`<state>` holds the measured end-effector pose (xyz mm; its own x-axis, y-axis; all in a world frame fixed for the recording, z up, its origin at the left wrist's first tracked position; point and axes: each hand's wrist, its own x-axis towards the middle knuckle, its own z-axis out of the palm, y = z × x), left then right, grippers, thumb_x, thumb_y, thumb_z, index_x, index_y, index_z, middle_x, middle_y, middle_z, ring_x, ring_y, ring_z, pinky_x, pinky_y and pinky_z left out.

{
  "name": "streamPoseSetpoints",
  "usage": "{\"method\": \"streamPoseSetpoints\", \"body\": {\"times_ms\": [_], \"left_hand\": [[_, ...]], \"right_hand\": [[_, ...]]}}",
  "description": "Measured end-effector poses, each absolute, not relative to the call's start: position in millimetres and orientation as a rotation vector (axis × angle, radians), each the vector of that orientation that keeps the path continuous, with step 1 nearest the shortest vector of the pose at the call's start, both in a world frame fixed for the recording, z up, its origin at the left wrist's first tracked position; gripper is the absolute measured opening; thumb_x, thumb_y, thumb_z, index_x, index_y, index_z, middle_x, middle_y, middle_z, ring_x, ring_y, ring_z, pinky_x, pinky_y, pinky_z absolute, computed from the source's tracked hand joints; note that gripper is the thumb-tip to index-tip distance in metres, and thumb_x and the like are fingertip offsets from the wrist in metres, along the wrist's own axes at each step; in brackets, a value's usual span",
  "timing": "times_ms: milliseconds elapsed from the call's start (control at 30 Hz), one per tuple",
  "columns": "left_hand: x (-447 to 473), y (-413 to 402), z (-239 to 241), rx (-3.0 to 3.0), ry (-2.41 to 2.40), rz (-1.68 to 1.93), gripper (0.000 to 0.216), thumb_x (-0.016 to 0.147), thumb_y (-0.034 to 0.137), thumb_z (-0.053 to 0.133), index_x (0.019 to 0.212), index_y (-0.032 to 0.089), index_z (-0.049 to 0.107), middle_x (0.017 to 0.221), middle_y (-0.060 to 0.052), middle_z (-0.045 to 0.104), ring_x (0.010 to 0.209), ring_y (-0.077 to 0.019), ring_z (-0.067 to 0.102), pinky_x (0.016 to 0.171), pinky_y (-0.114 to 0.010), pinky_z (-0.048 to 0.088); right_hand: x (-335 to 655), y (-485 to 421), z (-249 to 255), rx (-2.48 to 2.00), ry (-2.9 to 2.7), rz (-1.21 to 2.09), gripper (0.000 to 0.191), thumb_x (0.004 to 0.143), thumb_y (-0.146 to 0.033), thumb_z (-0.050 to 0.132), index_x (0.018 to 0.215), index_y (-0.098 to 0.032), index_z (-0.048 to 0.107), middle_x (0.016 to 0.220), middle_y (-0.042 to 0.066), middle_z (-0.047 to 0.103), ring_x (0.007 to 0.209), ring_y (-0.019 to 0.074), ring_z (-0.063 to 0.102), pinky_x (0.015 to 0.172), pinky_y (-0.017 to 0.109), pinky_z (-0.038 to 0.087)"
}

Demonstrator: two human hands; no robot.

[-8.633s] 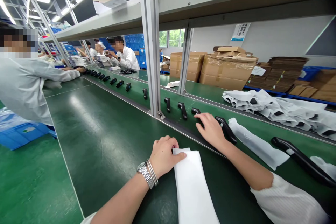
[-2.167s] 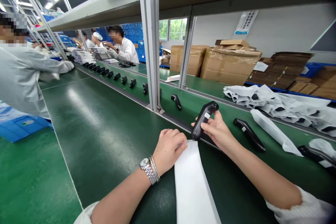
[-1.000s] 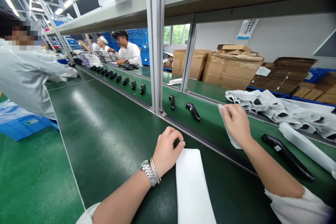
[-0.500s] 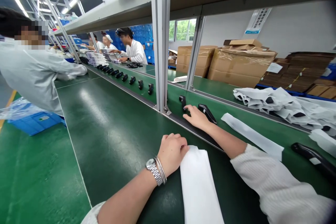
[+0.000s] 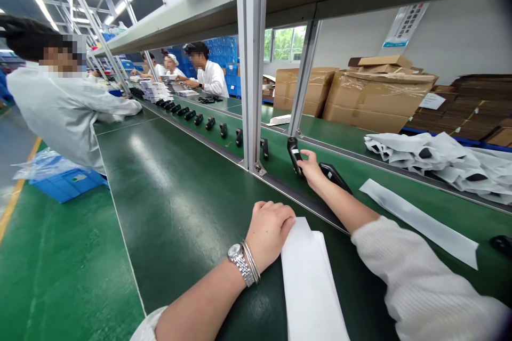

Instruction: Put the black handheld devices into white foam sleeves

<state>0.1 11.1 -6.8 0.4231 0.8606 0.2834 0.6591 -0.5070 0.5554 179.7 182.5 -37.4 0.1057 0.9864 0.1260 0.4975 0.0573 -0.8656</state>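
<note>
My left hand, wearing a watch and bangles, is closed on the top end of a long, folded white strip, perhaps fabric or soft paper. The strip lies on the near green tabletop. Across the dark rail, my right hand has its fingertips on the lower end of a black angled handheld device with a small white label. This device stands steeply tilted, and the fingers behind it are partly hidden. Close beside my right wrist lies another black device. A flat white strip rests farther right.
Several black devices line the green surface behind a metal post. Crumpled white sleeves lie at the right, with cardboard boxes beyond. A co-worker sits left near a blue bin. A shelf overhangs.
My right hand has closed in on the black device, which now stands more upright with its label showing. The flat strip and nearby devices appear farther right; the view has shifted slightly.
</note>
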Motion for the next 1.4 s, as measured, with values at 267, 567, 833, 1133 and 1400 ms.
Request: {"method": "streamPoseSetpoints", "body": {"times_ms": [267,567,833,1133,1400], "left_hand": [[2.4,8.7,-6.3,2.335,1.22,0.915,0.011,0.087,0.021,0.058,0.077,0.02,0.055,0.084,0.002,0.056,0.085,-0.0155,0.052,0.091,-0.035,0.032],[8.3,-3.0,3.2,2.254,1.047,1.062,0.011,0.083,0.019,0.064,0.076,0.02,0.056,0.093,0.0,0.051,0.095,-0.0174,0.051,0.094,-0.035,0.036],[5.6,-1.3,6.6,2.01,1.093,1.326,0.013,0.09,0.021,0.052,0.077,0.018,0.053,0.095,-0.003,0.046,0.092,-0.017,0.049,0.087,-0.032,0.042],[8.9,-0.7,3.6,1.856,1.05,1.297,0.017,0.088,0.016,0.053,0.071,0.017,0.05,0.089,-0.002,0.046,0.086,-0.0153,0.049,0.077,-0.027,0.043],[2.6,10.2,-0.7,1.753,1.165,1.351,0.019,0.088,0.021,0.055,0.07,0.017,0.051,0.086,0.0,0.048,0.08,-0.0129,0.05,0.075,-0.026,0.043]], "right_hand": [[208.5,59.0,-13.9,-0.896,-1.178,1.299,0.098,0.07,-0.035,0.078,0.141,-0.041,0.011,0.095,-0.001,0.064,0.083,0.0248,0.07,0.076,0.046,0.055],[193.6,24.8,-15.5,-0.875,-1.278,1.331,0.081,0.073,-0.038,0.077,0.134,-0.039,0.024,0.108,0.003,0.06,0.081,0.0196,0.067,0.071,0.037,0.057],[179.0,7.3,-18.9,-0.906,-1.565,1.379,0.04,0.093,-0.054,0.047,0.12,-0.027,0.061,0.127,0.007,0.058,0.112,0.026,0.058,0.093,0.041,0.049],[175.7,8.1,-18.7,-0.861,-1.71,1.366,0.032,0.085,-0.05,0.063,0.103,-0.024,0.067,0.099,0.003,0.067,0.096,0.0247,0.061,0.085,0.036,0.047],[176.1,5.0,5.7,-1.08,-1.404,1.455,0.029,0.088,-0.048,0.057,0.09,-0.02,0.063,0.074,0.002,0.068,0.063,0.0169,0.059,0.062,0.029,0.044]]}}
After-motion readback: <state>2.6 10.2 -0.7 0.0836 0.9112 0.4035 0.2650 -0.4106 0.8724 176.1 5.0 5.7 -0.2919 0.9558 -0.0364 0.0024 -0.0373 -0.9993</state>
